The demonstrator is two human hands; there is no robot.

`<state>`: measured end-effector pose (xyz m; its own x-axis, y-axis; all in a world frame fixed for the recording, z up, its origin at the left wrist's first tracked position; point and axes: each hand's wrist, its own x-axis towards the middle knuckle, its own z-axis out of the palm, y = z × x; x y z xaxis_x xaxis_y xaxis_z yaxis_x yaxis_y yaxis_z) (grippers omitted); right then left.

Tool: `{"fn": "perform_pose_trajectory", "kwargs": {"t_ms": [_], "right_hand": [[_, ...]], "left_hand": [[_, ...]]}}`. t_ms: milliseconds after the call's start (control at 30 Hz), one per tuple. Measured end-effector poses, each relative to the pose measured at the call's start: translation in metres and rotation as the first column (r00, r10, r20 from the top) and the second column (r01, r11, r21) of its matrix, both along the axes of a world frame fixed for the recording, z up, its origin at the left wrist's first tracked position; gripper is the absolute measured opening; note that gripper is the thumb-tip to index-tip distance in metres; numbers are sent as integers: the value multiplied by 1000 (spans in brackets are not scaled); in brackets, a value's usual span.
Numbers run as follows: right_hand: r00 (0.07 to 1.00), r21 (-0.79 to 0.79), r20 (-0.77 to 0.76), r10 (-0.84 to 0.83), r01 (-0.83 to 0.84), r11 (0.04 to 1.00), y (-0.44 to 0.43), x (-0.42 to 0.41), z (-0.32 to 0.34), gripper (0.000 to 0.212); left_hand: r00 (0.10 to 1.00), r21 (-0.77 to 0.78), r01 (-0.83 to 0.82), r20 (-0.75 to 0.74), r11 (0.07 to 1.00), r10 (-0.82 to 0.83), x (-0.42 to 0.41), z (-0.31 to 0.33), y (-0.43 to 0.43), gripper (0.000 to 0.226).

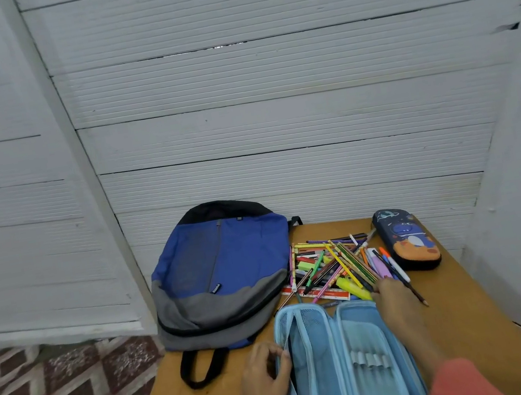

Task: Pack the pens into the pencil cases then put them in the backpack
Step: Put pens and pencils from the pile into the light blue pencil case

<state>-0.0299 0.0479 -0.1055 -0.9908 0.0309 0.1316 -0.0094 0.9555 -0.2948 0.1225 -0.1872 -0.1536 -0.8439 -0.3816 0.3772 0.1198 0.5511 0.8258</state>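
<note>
Wooden worktop [465, 318] sits in a corner of white ribbed wall panels [273, 118], with patterned floor tiles [41, 385] to the left. Nearest: the light blue pencil case [366, 352] lies unzipped and spread flat at the near edge, mesh pocket on the left, elastic loops on the right, no pens inside. Left hand [262, 385] grip pinches the case's left rim. Right hand [397, 302], in an orange sleeve [459, 385], reaches over the case. Its fingertips are buried in the near edge of the pen pile [329, 261], so I can't tell if that grip has closed on anything. A dark pencil [417, 295] lies just beside it. Red ruler [321, 292] sits under the pile. Blue-grey backpack [229, 265] lies flat left of the pile, zipped. Dark cartoon pencil case [406, 241] sits closed at far right.
</note>
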Motion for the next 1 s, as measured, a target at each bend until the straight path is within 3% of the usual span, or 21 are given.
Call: {"fn": "perform_pose_trajectory", "kwargs": {"t_ms": [100, 200, 300, 400, 500, 633, 833, 1000], "right_hand": [[990, -51, -135, -31, 24, 998, -4, 5, 5, 16], [946, -398, -315, -71, -64, 915, -15, 19, 24, 8], [966, -776, -228, -122, -104, 622, -35, 41, 41, 5], [998, -913, 10, 64, -17, 408, -60, 68, 39, 6], [945, -894, 194, 264, 60, 444, -83, 88, 23, 16], [861, -813, 351, 369, 85, 576, -103, 98, 5, 28], [820, -740, 408, 402, 39, 672, -112, 107, 0, 20], [832, -697, 387, 396, -17, 717, -112, 109, -2, 28]], "left_hand": [[1000, -2, 4, 2, 1000, -4, -1, -1, -2, 21], [1000, -10, -1, 5, 1000, 1, -2, 0, -2, 20], [1000, -11, -6, 1, 1000, 6, -2, 0, -1, 21], [1000, -8, -11, 9, 1000, 11, -2, -1, 0, 20], [1000, 0, -8, 23, 1000, 8, -2, -2, 0, 19], [1000, 6, 6, 11, 1000, -6, -1, -2, -1, 19], [1000, -4, 6, 21, 1000, -6, -1, -2, -1, 20], [1000, 5, 12, 23, 1000, -12, -2, -3, -1, 18]]}}
